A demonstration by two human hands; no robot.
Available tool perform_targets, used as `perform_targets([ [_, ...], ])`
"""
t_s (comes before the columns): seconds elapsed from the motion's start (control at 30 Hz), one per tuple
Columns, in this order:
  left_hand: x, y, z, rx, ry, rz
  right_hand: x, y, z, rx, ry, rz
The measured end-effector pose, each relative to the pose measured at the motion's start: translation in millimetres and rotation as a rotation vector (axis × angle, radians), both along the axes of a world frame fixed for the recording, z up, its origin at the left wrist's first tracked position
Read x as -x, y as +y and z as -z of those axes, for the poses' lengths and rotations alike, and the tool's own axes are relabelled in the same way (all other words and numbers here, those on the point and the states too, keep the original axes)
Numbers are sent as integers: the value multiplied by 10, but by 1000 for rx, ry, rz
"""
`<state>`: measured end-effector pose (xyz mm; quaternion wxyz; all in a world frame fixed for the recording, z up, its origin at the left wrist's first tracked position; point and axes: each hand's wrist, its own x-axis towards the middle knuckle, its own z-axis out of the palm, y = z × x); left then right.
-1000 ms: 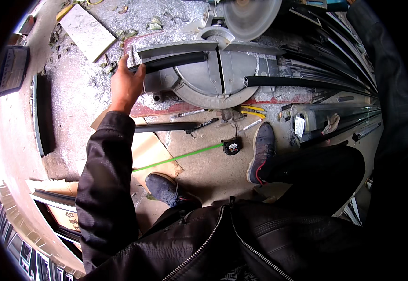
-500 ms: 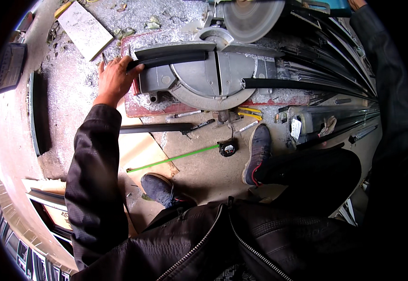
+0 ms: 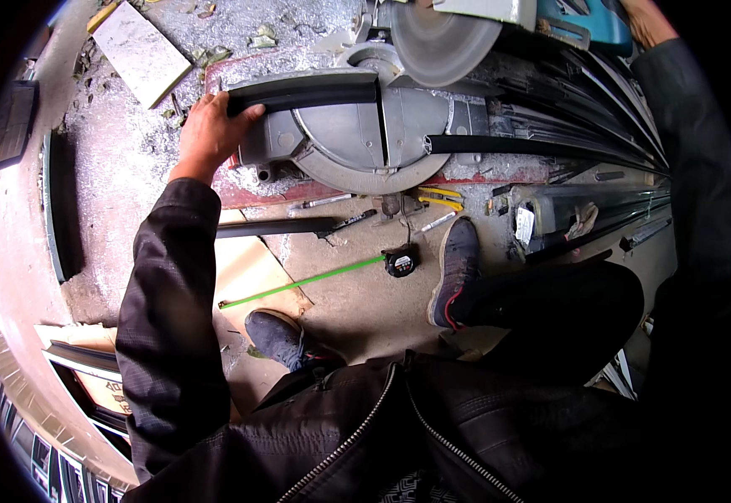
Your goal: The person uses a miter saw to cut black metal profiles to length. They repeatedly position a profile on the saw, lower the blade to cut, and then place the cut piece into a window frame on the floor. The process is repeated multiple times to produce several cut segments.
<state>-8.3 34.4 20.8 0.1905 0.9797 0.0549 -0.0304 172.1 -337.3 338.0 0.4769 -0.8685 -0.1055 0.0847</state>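
Note:
My left hand (image 3: pixel 210 130) is closed around the left end of a short black profile (image 3: pixel 315 90), thumb on its near side. The profile lies along the fence of a grey mitre saw table (image 3: pixel 349 138), its right end close to the table's slot. Behind and above the slot hangs the round saw blade (image 3: pixel 445 42), joined to the teal saw body (image 3: pixel 588 25). At the upper right edge my right hand (image 3: pixel 650 23) is on the saw body's far side; the frame cuts off most of its fingers.
A long black profile (image 3: pixel 533 147) reaches onto the table from a heap of profiles (image 3: pixel 609 113) at right. Nearer lie a tape measure (image 3: pixel 401 261) with green blade drawn out, a yellow-handled tool (image 3: pixel 441 198) and a marker (image 3: pixel 355 220). Metal shavings and a white board (image 3: pixel 141 54) lie far left.
The short profile has gone back against the fence and turned to show a wider face. The saw head has come a little lower and nearer, my right hand moving along with it.

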Motion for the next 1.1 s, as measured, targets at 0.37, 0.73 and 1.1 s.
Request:
perform_targets([
  [0.37, -12, -68, 58, 102, 22, -54, 1178, -47, 427, 25, -311, 133],
  [0.73, 4, -38, 169, 137, -83, -24, 1825, -397, 1202, -222, -319, 113],
  [1.1, -7, -51, 227, 91, -110, -22, 1924, -379, 1292, -255, -319, 131],
])
